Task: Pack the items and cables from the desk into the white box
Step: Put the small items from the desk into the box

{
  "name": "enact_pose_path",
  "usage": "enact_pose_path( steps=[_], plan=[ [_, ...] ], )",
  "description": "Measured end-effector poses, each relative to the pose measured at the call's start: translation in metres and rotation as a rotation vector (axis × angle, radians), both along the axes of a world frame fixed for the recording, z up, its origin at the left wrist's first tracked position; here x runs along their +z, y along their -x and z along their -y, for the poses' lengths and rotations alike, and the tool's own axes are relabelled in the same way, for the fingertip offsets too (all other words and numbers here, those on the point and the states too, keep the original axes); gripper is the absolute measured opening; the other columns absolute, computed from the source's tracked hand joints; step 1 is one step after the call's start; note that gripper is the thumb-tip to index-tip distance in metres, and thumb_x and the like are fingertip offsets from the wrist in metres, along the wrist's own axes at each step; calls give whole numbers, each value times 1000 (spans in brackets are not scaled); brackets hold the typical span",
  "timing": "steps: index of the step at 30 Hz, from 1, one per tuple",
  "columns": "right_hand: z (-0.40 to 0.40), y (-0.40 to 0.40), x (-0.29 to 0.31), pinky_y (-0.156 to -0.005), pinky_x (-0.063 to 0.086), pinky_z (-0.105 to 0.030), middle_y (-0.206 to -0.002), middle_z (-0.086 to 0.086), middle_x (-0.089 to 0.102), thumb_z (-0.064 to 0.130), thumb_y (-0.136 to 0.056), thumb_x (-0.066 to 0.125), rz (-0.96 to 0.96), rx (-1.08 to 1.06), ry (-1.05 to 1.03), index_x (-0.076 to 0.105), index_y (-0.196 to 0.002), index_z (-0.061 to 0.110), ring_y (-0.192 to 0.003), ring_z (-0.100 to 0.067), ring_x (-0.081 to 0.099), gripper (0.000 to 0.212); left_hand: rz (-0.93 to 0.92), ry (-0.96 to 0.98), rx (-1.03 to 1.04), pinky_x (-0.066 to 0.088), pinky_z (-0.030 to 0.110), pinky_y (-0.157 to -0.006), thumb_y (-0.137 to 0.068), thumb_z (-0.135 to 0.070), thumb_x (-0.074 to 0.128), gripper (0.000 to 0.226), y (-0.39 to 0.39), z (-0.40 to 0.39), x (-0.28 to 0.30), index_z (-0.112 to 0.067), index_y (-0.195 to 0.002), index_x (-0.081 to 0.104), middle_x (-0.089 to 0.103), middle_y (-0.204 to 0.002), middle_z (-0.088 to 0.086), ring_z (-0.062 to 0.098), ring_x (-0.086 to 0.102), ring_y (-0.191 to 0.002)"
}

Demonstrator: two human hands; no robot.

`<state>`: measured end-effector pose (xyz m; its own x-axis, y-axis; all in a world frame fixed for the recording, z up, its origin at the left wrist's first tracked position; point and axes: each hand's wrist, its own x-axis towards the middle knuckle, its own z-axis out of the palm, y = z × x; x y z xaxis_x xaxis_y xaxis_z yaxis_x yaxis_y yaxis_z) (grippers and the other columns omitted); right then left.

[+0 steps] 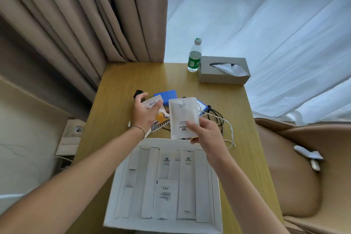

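Note:
The white box (115,194) lies open at the desk's near edge, holding several long white packets and one flat white sachet (165,198). Above its far rim my right hand (206,133) pinches a white pouch (182,114) by its lower edge. My left hand (145,112) rests on a snack packet with an orange and striped print (161,118), fingers curled around its top. Behind lie a small black device (138,93), a blue flat item (165,95), a black cable (216,114) and a white cable (228,125).
A green-labelled water bottle (194,57) and a grey tissue box (224,70) stand at the desk's far right. Beige curtains (76,15) hang at the left, sheer white ones at the right. A tan chair (303,167) sits right of the desk.

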<state>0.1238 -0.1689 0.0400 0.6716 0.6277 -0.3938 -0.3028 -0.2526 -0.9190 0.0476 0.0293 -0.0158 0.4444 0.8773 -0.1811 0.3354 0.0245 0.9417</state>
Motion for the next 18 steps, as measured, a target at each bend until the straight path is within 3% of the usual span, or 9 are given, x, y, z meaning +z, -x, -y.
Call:
enact_pose_path(
  steps=[2, 4, 6, 10, 13, 18],
  plan=[
    [7, 15, -2, -61, 54, -25, -89, 0, 79, 12, -93, 66, 22, 17, 43, 75, -100, 19, -74, -16, 71, 14, 63, 2, 28, 50, 9, -54, -82, -41, 79, 54, 16, 1, 10, -23, -127, 54, 65, -94, -15, -9, 67, -68],
    [13, 32, -8, -74, 60, -35, -95, 2, 80, 9, -89, 70, 17, 23, 94, 74, -106, 21, -88, -16, 75, 21, 97, 1, 21, 50, 10, -54, -82, -43, 78, 54, 32, 1, 17, -22, -127, 56, 67, -94, -13, -10, 66, -67],
    [18, 48, -16, -76, 61, -39, -96, 0, 80, 9, -88, 70, 23, 7, 149, 75, -109, 17, -92, -19, 75, 23, 120, -5, 1, 53, 13, -57, -82, -43, 79, 54, 45, 3, 24, -20, -126, 57, 68, -97, -10, -8, 67, -69],
    [26, 77, -39, -58, 54, -21, -84, 4, 80, 15, -93, 68, 43, 13, 227, 78, -98, 17, -77, -8, 74, 11, 128, 10, -42, 50, 10, -55, -83, -47, 75, 50, 73, 6, 32, -22, -123, 59, 65, -96, -17, -9, 66, -71],
    [28, 91, -58, -50, 46, -10, -75, 14, 77, 14, -94, 66, 92, 31, 311, 76, -95, 22, -65, 5, 69, 13, 118, 106, -90, 50, 14, -55, -84, -45, 75, 48, 89, 5, 33, -22, -123, 59, 69, -97, -2, 5, 68, -71],
    [25, 97, -89, -58, 49, -15, -100, 6, 77, 19, -95, 64, 164, 83, 497, 73, -113, 17, -83, 0, 69, 20, 151, 254, -217, 55, 19, -58, -85, -20, 78, 47, 110, 2, 37, -21, -126, 55, 69, -107, 5, 9, 71, -77]
  ],
)
